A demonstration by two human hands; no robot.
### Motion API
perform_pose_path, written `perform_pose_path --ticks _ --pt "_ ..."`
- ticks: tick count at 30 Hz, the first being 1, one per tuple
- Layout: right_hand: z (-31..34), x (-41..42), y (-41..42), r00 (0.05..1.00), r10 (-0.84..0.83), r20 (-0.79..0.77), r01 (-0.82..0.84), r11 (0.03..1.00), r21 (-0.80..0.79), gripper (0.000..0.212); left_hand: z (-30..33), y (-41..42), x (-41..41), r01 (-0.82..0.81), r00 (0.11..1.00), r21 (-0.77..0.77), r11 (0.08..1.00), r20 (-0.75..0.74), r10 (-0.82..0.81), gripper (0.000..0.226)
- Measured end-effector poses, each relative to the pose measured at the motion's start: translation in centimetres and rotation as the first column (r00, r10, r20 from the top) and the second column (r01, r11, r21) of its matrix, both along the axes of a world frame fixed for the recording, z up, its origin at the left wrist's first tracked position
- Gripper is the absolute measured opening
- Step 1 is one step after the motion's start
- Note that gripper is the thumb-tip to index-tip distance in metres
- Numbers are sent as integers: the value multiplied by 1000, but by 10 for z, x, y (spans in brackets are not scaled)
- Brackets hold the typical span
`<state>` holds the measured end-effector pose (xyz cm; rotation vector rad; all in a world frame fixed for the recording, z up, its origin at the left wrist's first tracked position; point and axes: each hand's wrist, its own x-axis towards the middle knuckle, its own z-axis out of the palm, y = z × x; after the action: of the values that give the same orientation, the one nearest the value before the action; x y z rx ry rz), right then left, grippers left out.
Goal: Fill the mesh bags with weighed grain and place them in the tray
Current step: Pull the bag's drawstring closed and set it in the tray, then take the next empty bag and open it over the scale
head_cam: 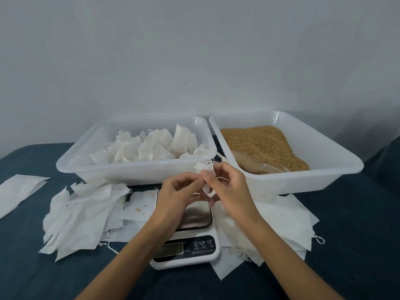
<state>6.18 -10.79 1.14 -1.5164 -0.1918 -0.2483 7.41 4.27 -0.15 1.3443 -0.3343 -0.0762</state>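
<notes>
Above the white kitchen scale (190,247), my left hand (179,193) and my right hand (227,187) together pinch a small white mesh bag (205,169). The bag's top and its drawstring stick up between my fingers; its lower part is hidden behind them. Behind my hands stands a clear tray (129,169) holding several filled white bags (155,146). To its right, a second clear tray (324,169) holds brown grain (262,144) with a scoop partly buried at its near end.
Piles of empty white mesh bags lie left (86,213) and right (285,224) of the scale on the dark blue cloth. A few grains sit on a bag at the left. One flat white sheet (19,189) lies at the far left.
</notes>
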Motion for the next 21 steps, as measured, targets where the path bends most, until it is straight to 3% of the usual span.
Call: perform_pose_path --ticks 4,7,10,12,14,17,21 --pt "-2 0 1 993 -87 77 93 993 -73 6 0 -1 1 -105 993 -51 993 -50 103 14" --pt "-6 -1 1 953 -173 249 239 933 -269 16 0 1 3 -199 978 -80 977 -80 193 19" --pt "-9 -1 3 910 -80 407 298 809 -507 18 1 2 4 -229 972 -75 970 -72 224 26" --pt "-11 0 2 905 -69 420 322 758 -568 20 1 4 4 -219 975 -61 974 -42 217 23" --pt "-11 -1 2 923 -94 372 293 799 -526 20 1 6 4 -202 978 -18 979 41 202 17" --pt "-1 -2 3 981 -101 167 140 960 -241 27 2 5 1 -199 971 95 975 152 184 19" --pt "8 -2 -6 982 -138 130 148 987 -65 35 0 8 5 -242 968 142 960 103 229 16"
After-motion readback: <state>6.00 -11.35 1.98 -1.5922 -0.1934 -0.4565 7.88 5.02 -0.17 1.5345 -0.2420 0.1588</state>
